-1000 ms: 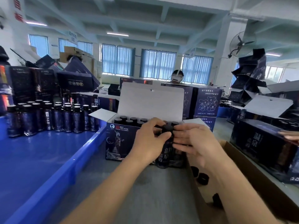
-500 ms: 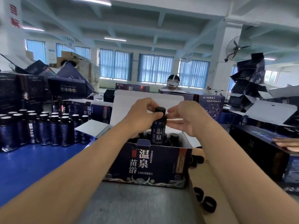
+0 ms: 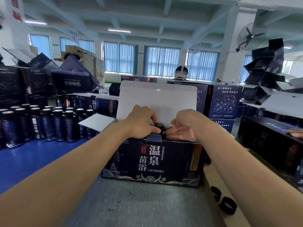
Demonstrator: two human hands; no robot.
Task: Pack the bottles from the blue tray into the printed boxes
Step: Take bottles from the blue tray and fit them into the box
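Here, a dark bottle (image 3: 160,132) is sitting low in the open printed box (image 3: 152,159), only its cap (image 3: 159,125) showing above the front wall. The left hand (image 3: 141,124) is gripping the cap with curled fingers. The right hand (image 3: 185,126) is lying flat, straight fingers touching the bottle's side. Seating it seems the step; next, reaching left to the blue tray (image 3: 32,161) for another.
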